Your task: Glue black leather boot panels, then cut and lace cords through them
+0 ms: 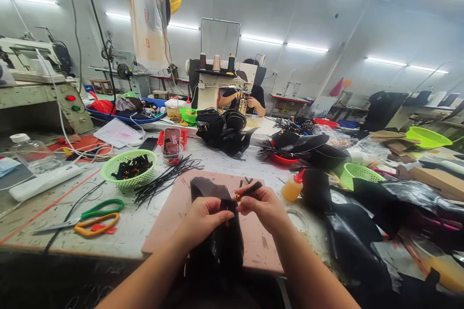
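Note:
Over the pink board (166,222) lies a black piece of material (232,241) that hangs past the board's near edge. My left hand (206,217) pinches its upper part between thumb and fingers. Just to the right, my right hand (263,205) is closed on a short black strap (253,188) with a small gold-coloured metal part at its left end. That metal part is close beside the material's edge; whether they touch I cannot tell. A dark grey flap (206,188) shows behind my left hand.
Left of the board are a green basket (128,183) of black straps, thin black strips (163,178) and scissors (81,217). On the right stands a glue bottle (292,187) beside black pieces (351,231). A person (255,99) works at a sewing machine behind.

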Tool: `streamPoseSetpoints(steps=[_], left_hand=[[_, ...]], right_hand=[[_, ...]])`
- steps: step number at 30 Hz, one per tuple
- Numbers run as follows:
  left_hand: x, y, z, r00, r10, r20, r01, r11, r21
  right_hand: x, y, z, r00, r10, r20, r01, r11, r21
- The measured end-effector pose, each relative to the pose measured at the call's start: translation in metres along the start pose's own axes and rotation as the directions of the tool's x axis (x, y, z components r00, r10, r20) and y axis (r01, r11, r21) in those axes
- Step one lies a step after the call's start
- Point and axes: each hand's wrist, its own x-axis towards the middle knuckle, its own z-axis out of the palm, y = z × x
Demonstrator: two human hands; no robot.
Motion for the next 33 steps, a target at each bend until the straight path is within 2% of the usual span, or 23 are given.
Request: streamPoseSetpoints(steps=[7, 10, 14, 25, 33], left_hand=[[0.0, 0.003, 0.003, 1.0, -0.002, 0.013, 0.002, 1.0, -0.007], [0.0, 0.003, 0.004, 0.999, 0.002, 0.033, -0.002, 1.0, -0.011], [0.0, 0.003, 0.005, 0.999, 0.018, 0.046, -0.019, 1.0, 0.02], [0.001, -0.001, 0.005, 0.996, 0.056, 0.064, -0.058, 0.998, 0.024], [0.002, 0.003, 0.006, 0.997, 0.042, 0.067, -0.043, 0.999, 0.025]], right_hand=[[0.002, -0.008, 0.004, 0.99, -0.139, -0.031, 0.133, 0.979, -0.152], [0.005, -0.011, 0.007, 0.987, -0.154, -0.046, 0.146, 0.978, -0.149], [0.009, -0.013, 0.012, 0.993, -0.119, 0.024, 0.122, 0.983, -0.134], [0.007, -0.02, 0.014, 0.968, -0.173, 0.181, 0.228, 0.907, -0.354], [0.005, -0.025, 0.016, 0.937, -0.261, 0.234, 0.347, 0.777, -0.525]])
